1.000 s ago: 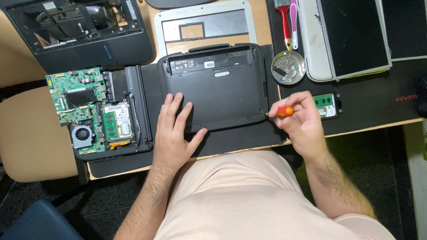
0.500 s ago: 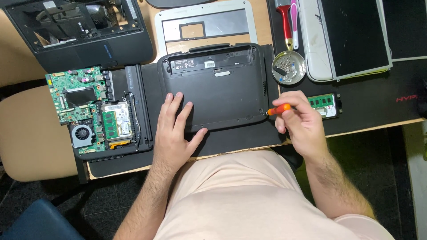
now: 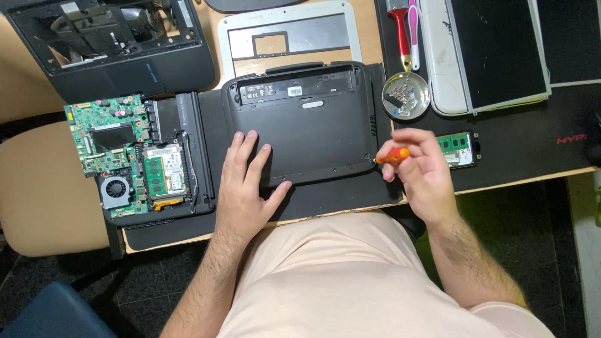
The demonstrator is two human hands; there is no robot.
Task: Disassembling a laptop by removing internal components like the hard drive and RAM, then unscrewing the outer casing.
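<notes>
A black laptop bottom case (image 3: 307, 119) lies upside down on a dark mat in the middle of the desk. My left hand (image 3: 247, 181) rests flat on its near left part, fingers spread. My right hand (image 3: 421, 169) holds a small orange-handled screwdriver (image 3: 393, 156), whose tip touches the case's near right corner. A small round metal dish (image 3: 405, 95) with several screws sits just beyond that hand.
A green motherboard with fan (image 3: 122, 153) lies at the left on a black tray. Another opened black laptop shell (image 3: 113, 44) is at far left, a white bezel frame (image 3: 288, 34) behind, a screen panel (image 3: 494, 53) and red-handled tool (image 3: 400, 28) at right, a memory module (image 3: 457, 149) near my right hand.
My right hand has risen slightly and turned, its fingers rolling the orange screwdriver at the case's corner. My left hand has stayed flat on the case.
</notes>
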